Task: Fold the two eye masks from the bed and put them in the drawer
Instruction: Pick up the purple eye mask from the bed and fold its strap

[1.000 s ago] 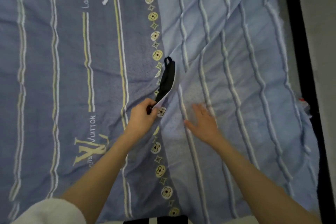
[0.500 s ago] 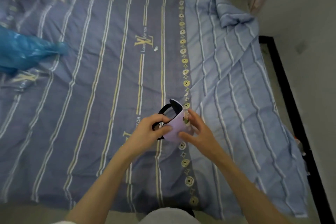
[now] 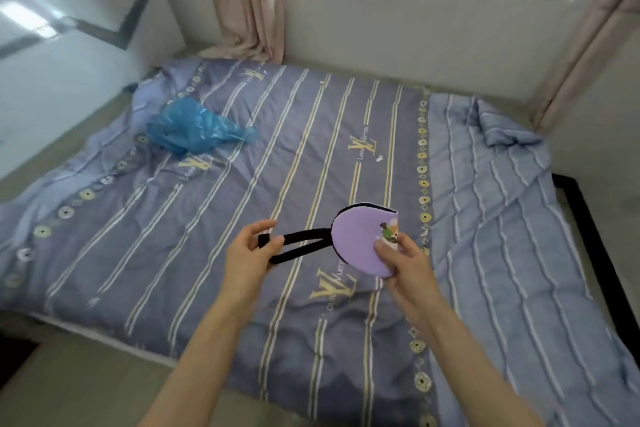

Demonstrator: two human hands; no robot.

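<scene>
Both hands hold one eye mask (image 3: pixel 360 239) above the bed (image 3: pixel 242 184), near its front edge; wide bare bedspread lies beyond, blue plastic bag (image 3: pixel 194 130) well apart at far left. Right hand (image 3: pixel 405 263) pinches the folded purple pad, black-trimmed, small cartoon print. Left hand (image 3: pixel 247 255) closed on its black strap (image 3: pixel 298 244).
</scene>
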